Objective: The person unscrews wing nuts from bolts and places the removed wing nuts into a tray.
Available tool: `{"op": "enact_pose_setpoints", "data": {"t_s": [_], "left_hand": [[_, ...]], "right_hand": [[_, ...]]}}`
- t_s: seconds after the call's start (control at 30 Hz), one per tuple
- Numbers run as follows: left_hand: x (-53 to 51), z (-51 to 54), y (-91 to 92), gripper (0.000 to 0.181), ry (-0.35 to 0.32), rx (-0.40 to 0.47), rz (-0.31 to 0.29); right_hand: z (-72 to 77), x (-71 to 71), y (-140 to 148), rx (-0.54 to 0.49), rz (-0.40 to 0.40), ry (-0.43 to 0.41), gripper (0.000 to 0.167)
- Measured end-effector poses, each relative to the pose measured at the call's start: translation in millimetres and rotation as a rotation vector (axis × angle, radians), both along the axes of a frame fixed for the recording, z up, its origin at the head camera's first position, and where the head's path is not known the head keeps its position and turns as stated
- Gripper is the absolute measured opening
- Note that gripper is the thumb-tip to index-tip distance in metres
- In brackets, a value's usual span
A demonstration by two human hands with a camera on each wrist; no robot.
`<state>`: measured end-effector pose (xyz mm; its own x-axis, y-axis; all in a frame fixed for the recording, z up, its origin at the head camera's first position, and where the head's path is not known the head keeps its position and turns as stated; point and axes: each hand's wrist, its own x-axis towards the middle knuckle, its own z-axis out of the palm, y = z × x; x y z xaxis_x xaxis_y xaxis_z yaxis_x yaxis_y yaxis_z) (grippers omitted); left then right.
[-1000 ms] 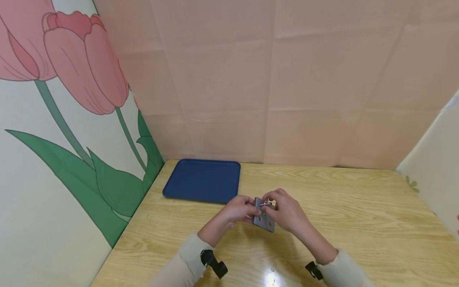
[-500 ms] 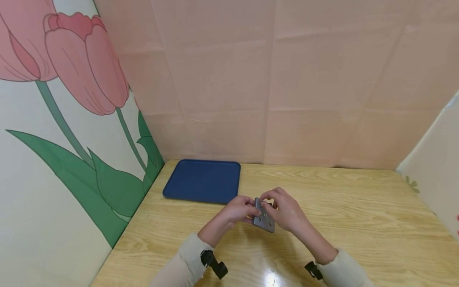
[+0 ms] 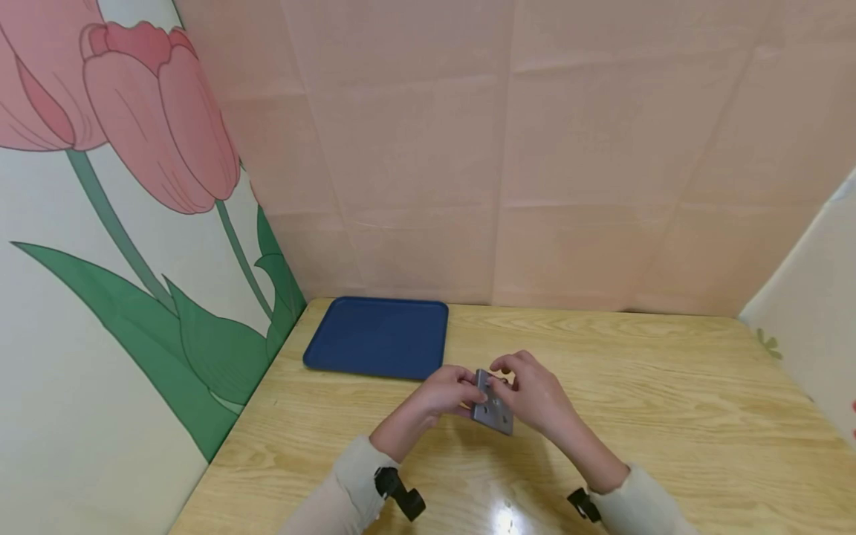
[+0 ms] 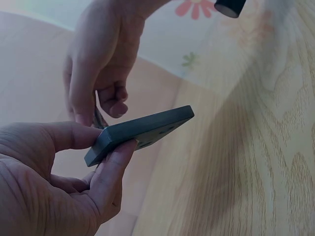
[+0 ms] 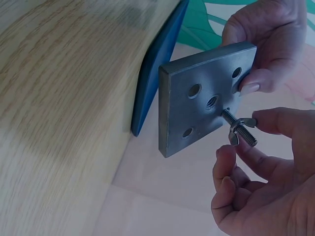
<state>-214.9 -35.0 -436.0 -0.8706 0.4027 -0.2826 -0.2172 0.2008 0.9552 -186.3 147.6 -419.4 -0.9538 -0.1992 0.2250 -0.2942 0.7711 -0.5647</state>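
Note:
The left hand (image 3: 444, 390) (image 4: 54, 177) pinches a thick grey metal plate (image 3: 493, 417) (image 4: 147, 123) (image 5: 182, 118) by one edge, holding it tilted above the table. Several round holes pierce the plate, the middle one threaded. A threaded bolt (image 5: 249, 137) stands out from the face near one edge, carrying a silver wing nut (image 5: 234, 135) part way along it. Thumb and finger of the right hand (image 3: 538, 394) (image 4: 101, 54) (image 5: 275, 182) lie at the nut's two wings; its other fingers are curled. In the head view the right fingers mostly cover the bolt.
A blue tray (image 3: 377, 336) (image 5: 152, 69) lies at the back left of the wooden table (image 3: 642, 394). Behind it rises a pinkish cloth backdrop (image 3: 414, 148), with a tulip-painted wall on the left. Each wrist wears a black mount.
The right fingers have shifted about the bolt, which is now mostly covered in the head view, and one fingertip has lifted slightly. The left hand and plate have barely moved.

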Motion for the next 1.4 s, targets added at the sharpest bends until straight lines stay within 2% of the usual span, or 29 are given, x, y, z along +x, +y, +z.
{"op": "enact_pose_setpoints", "data": {"t_s": [0.2, 0.63, 0.8, 1.07, 1.4], "left_hand": [[-1.4, 0.6, -1.6, 0.023, 0.000, 0.011, 0.011], [-0.3, 0.6, -1.5, 0.026, 0.017, 0.003, -0.003], [0.1, 1.0, -2.0, 0.025, 0.015, 0.002, -0.009], [2.0, 3.7, -0.8, 0.025, 0.012, -0.011, -0.013], [0.2, 2.8, -1.4, 0.021, 0.001, -0.003, 0.009]], "right_hand": [[-0.2, 1.8, 2.2, 0.009, -0.003, -0.015, 0.020], [-0.8, 1.5, 0.1, -0.012, 0.028, 0.014, 0.018], [-1.1, 1.5, -1.6, -0.009, 0.027, 0.034, 0.012], [-0.9, -1.8, -3.6, -0.020, -0.020, 0.092, 0.012], [-0.5, 0.8, -2.1, 0.003, -0.014, 0.029, 0.008]]}}
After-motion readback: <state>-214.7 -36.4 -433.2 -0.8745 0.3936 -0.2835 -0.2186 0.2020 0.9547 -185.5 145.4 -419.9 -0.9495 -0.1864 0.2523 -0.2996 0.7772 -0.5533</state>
